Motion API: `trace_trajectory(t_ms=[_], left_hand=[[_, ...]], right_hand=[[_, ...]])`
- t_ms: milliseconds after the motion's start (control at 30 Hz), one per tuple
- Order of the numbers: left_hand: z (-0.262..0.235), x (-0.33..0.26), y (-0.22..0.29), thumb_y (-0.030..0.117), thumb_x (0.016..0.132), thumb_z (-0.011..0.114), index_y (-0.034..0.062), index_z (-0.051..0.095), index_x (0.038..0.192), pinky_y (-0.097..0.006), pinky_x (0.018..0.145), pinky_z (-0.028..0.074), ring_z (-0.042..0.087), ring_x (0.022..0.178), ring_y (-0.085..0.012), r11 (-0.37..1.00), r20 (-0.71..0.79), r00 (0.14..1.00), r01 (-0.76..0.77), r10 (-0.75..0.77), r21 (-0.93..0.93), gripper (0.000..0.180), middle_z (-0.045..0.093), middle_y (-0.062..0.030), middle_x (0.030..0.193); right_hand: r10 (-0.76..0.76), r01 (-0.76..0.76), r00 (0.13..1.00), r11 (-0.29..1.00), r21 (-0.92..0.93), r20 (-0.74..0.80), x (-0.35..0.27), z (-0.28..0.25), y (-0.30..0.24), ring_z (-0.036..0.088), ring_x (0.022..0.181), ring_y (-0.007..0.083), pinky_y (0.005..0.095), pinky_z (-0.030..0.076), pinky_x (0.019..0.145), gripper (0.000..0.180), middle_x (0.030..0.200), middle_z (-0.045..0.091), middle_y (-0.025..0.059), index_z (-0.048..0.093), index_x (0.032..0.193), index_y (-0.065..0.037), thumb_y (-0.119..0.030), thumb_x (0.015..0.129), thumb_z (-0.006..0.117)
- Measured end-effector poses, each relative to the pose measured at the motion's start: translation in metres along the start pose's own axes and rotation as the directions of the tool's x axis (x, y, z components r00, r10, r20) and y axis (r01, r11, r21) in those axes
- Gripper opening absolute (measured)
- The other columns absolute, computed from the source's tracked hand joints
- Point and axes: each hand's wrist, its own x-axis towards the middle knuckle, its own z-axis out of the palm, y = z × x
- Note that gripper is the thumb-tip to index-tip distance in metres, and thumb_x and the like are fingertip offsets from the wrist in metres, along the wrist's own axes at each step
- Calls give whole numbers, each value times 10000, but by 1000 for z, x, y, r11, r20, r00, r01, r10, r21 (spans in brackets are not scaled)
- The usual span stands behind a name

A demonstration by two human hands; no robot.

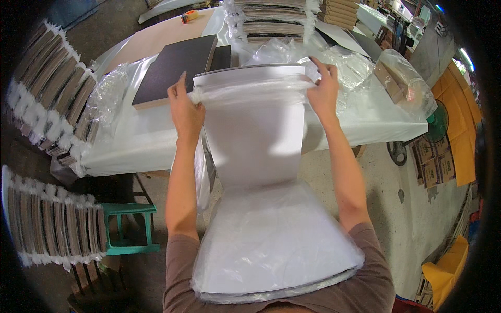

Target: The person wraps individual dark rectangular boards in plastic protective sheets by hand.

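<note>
A tall white board or stack of sheets (253, 146) stands in front of me, its far end at the table's near edge. Clear plastic film (250, 91), gathered into folds, runs across it near that end. My left hand (187, 112) is closed on the film at the left edge, and my right hand (324, 94) grips it at the right edge with the index finger raised. Closer to my body, a wide white stack wrapped in clear plastic (276, 240) rests against my chest; whether it joins the upright board I cannot tell.
On the white-covered table (365, 130) lie dark flat boards (177, 68), crumpled plastic (342, 65) and an orange hand tool (190, 16). Plastic-edged stacks (52, 83) stand at left, above a green stool (130, 229). A fan (437, 122) and cartons (438, 167) stand at right.
</note>
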Motion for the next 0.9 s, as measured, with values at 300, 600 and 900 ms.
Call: trace_trajectory(t_ms=[300, 600, 900], left_hand=[[-50, -29, 4, -72, 598, 545, 44, 559, 944, -271, 728, 434, 568, 828, -217, 966, 78, 997, 42, -23, -256, 364, 583, -103, 828], [-83, -6, -1, 30, 695, 557, -2, 517, 1017, -241, 546, 452, 560, 680, -138, 398, 943, 299, 891, -149, -219, 326, 577, -96, 826], [-18, -165, -74, 328, 600, 735, 10, 546, 1013, -289, 776, 414, 520, 918, -230, 503, 932, -11, 840, -363, 206, 555, 526, -159, 1037]], right_hand=[[-173, 173, 985, 984, 36, -7, -23, -27, -4, 565, 700, 233, 283, 439, 592, 222, 787, 556, 81, 602, 868, -66, 28, 668, 578], [-28, -854, 450, 279, 439, 893, -11, -101, -22, 545, 747, 103, 239, 430, 613, 357, 907, 584, 45, 522, 997, 23, -160, 704, 611], [384, -982, 172, 137, 129, 907, -178, -92, 72, 520, 968, 201, 285, 433, 794, 370, 947, 559, 154, 456, 1080, 14, -91, 745, 572]])
